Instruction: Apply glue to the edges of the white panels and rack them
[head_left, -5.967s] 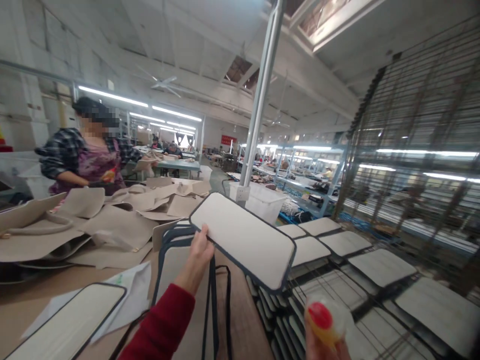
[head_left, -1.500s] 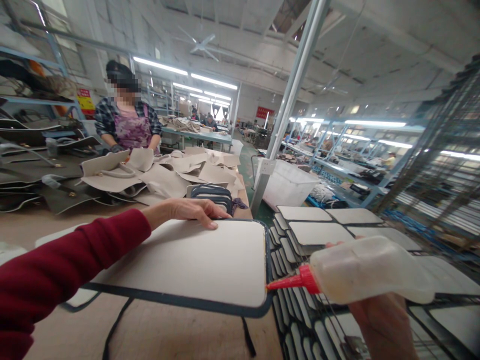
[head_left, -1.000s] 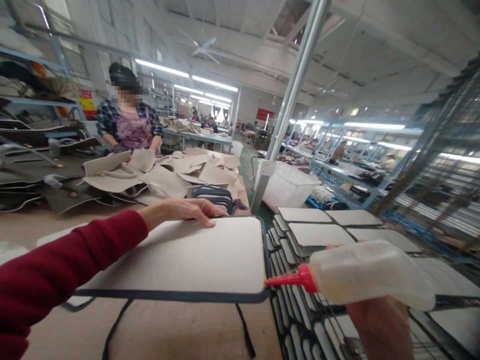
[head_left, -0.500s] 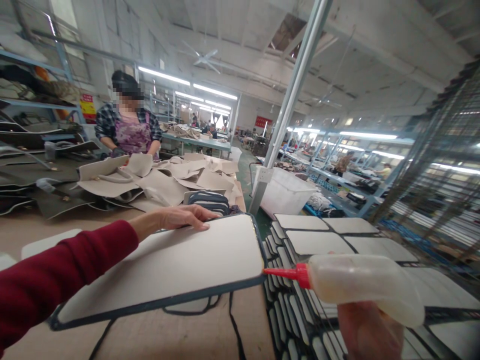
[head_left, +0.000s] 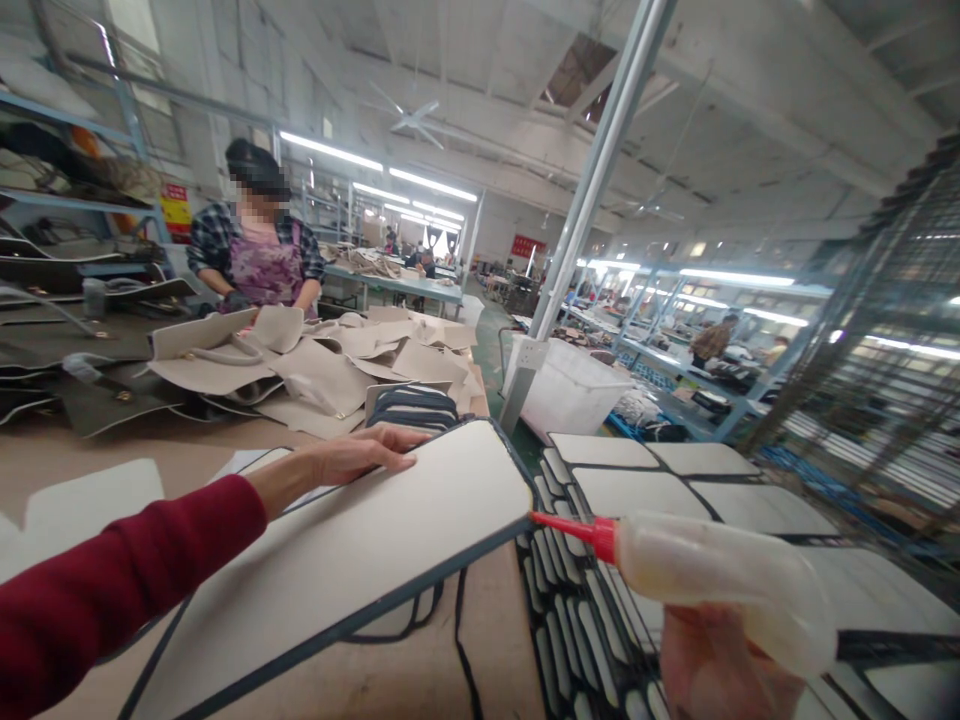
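My left hand (head_left: 358, 456), in a red sleeve, grips the far edge of a white panel with dark blue edging (head_left: 352, 545), which is tilted up off the brown table (head_left: 187, 455). My right hand (head_left: 720, 668) holds a clear squeeze bottle with a red nozzle (head_left: 720, 572). The nozzle tip touches the panel's near right corner. Dark straps (head_left: 461, 650) hang under the panel.
A wire rack (head_left: 592, 640) at right carries several white panels (head_left: 637, 490). Beige cut pieces (head_left: 322, 365) pile up at the table's far end, where a person in a plaid shirt (head_left: 251, 255) works. A steel pole (head_left: 577, 230) and a white bin (head_left: 566, 385) stand behind.
The panel was held in the air, then laid flat on the table. Since then its right end has tilted up and turned. The bottle's nozzle has stayed at the panel's right edge.
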